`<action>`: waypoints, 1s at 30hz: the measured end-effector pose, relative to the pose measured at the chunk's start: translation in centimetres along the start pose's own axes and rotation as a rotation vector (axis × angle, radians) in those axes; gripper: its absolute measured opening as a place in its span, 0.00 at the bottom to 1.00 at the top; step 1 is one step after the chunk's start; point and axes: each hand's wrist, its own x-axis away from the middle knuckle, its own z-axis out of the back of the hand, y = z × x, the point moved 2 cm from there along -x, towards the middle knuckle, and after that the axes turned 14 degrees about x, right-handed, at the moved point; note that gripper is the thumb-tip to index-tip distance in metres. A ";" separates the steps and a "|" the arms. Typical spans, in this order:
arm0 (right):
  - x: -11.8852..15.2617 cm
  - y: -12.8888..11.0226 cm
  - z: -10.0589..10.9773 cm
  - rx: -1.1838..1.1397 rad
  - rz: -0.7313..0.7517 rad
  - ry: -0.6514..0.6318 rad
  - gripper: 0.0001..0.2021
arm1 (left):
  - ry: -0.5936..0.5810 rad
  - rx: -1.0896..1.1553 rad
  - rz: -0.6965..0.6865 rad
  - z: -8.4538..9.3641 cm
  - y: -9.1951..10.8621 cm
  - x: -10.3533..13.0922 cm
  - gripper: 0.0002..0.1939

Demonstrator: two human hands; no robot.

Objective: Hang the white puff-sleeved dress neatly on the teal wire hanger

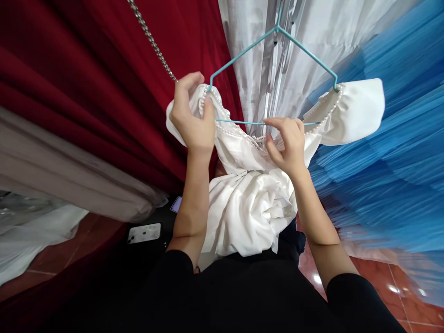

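A white dress (248, 212) with a pearl-trimmed neckline hangs from a thin turquoise hanger (277, 29). Its gathered skirt is bunched in folds below the neckline, against my body. My left hand (194, 115) grips the dress's left shoulder beside the hanger's end, thumb at the pearl edge and fingers behind the cloth. At the middle of the hanger's lower bar is my right hand (287, 143), its fingers bent round the bar and its thumb near the neckline pearls. The dress's right shoulder hangs over the other hanger end.
Red drapes (138, 92) hang at the left, with a beige cloth (62, 162) below them. Blue tulle (391, 171) fills the right side, and white fabric (322, 32) hangs behind. A phone (144, 233) lies on a black surface at lower left. A beaded chain (151, 39) hangs upper left.
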 end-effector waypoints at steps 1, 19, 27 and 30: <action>0.0 0.1 0.1 0.008 -0.004 0.000 0.16 | 0.040 -0.011 -0.003 0.0 -0.3 -0.4 0.22; -0.2 -0.1 -0.8 -0.092 0.009 -0.002 0.18 | -0.058 0.132 0.083 -0.2 -3.3 7.1 0.06; 0.2 -0.3 0.4 -0.037 -0.027 -0.098 0.16 | -0.241 -0.034 -0.066 -3.7 3.4 4.7 0.07; 0.3 -0.4 0.9 -0.010 -0.008 -0.151 0.17 | -0.243 -0.032 0.013 -4.0 2.6 4.3 0.16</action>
